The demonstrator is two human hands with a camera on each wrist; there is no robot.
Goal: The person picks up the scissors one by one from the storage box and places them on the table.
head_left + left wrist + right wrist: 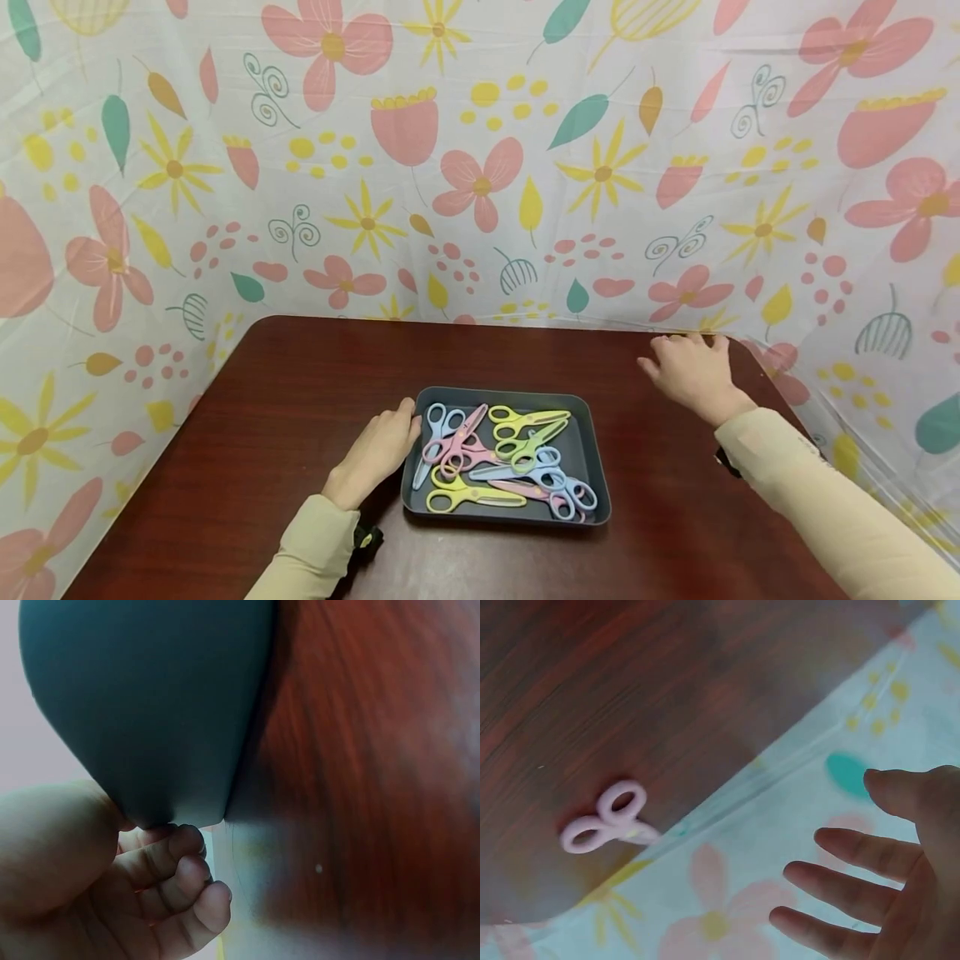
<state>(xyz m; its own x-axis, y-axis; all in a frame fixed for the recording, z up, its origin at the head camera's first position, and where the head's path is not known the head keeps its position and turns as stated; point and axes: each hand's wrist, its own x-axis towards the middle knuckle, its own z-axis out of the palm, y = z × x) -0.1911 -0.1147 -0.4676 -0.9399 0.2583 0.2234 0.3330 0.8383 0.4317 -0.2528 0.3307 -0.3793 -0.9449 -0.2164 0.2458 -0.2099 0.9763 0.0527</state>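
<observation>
A dark grey tray lies on the table with several children's scissors in it: yellow scissors, green scissors, pink scissors and blue scissors, piled across one another. My left hand holds the tray's left side near the far corner. In the left wrist view, its curled fingers meet the tray's outer wall. Over the table's far right corner reaches my right hand, fingers spread and holding nothing. The right wrist view has pale pink scissors at the table's edge, apart from that hand; the head view does not show them.
The reddish-brown wooden table ends at a flower-printed cloth hanging behind it and along both sides. The tray stands near the middle of the table, between my two arms.
</observation>
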